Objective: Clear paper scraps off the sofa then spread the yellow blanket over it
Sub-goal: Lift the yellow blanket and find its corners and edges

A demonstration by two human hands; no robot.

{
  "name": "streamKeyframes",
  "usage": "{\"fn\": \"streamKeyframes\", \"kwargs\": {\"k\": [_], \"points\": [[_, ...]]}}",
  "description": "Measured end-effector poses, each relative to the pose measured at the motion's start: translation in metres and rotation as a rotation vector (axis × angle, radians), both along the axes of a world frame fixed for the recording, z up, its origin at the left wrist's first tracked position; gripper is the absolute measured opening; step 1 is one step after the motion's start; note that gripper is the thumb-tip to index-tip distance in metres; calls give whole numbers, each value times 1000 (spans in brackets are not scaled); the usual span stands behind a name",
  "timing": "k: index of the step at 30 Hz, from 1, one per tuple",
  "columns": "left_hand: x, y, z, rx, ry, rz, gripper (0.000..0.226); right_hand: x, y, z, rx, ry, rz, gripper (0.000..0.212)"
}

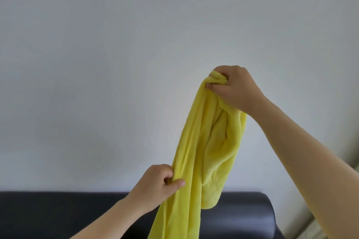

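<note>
The yellow blanket (204, 141) hangs bunched above the dark sofa (77, 215), its top edge clenched in the right hand (233, 87), the left hand (161, 184) pinching its side edge lower down.

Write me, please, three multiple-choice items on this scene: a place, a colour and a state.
1. Where does the right hand grip the yellow blanket? A. its lower part B. its top end C. nowhere
2. What colour is the sofa? A. red B. white C. near black
3. How is the blanket? A. bunched, hanging B. spread over the sofa C. folded square
1 B: its fingers curl round the top end, while the left hand pinches lower down. 2 C: it looks near black below the pale wall. 3 A: it hangs in long folds between the hands.
</note>
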State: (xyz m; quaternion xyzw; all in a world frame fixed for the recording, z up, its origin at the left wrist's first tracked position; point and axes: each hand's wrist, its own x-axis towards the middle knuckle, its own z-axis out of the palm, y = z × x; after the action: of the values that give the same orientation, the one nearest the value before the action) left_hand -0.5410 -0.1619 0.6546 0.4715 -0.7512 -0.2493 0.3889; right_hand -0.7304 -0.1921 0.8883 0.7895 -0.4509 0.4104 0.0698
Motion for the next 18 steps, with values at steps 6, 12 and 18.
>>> {"fn": "streamKeyframes", "kwargs": {"k": [6, 12, 18], "points": [[-1, -9, -32, -11, -25, 66, 44, -8, -2, 5, -116, -69, -57, 13], [3, -16, -53, 41, -14, 124, 44, -16, 1, 20, -206, -56, -68, 14], [16, -16, -56, 121, -11, 129, 55, -32, -3, 26, -224, -72, -117, 14]]}}
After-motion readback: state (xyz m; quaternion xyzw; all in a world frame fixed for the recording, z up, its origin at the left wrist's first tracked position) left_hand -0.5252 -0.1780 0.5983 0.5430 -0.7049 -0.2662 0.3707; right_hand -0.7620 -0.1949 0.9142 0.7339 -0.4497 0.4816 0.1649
